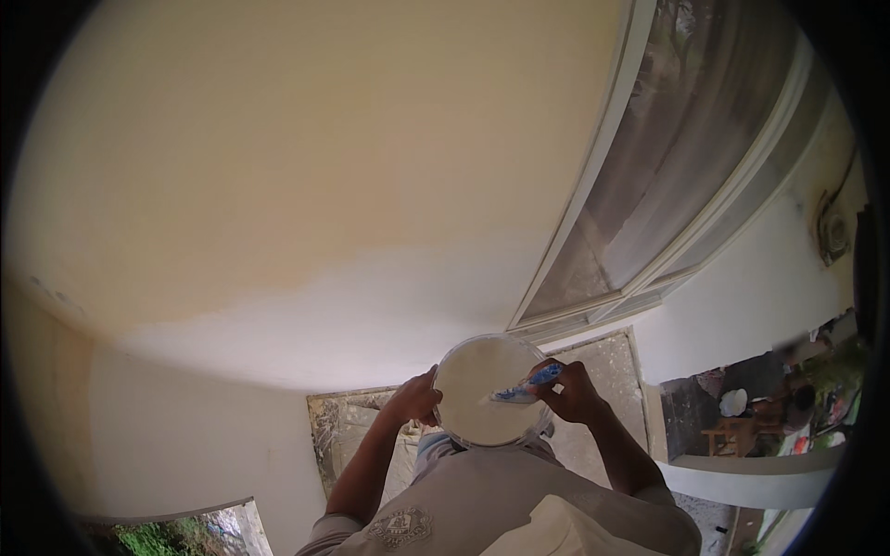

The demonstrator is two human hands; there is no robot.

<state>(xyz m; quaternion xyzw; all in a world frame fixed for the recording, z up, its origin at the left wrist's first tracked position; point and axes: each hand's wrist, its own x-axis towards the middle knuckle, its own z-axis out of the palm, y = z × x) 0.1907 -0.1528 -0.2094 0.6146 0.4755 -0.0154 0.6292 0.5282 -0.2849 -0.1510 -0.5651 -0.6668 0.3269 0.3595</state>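
A round bucket (477, 371) of pale cream paint is held at my waist, below the wall (334, 139). My left hand (417, 398) grips the bucket's left side. My right hand (567, 394) holds a paintbrush (542, 376) with a paint-marked blue handle over the right part of the bucket, its bristle end low at the paint's surface; whether it is submerged I cannot tell. The wall is yellowish above, with a white patch along its lower part.
A glazed window (686, 157) in a pale frame stands to the right. A paint-spattered floor (598, 389) lies below. At the far right, an opening shows a person (799, 408), a wooden chair (728, 440) and plants. Another opening at lower left shows greenery (158, 537).
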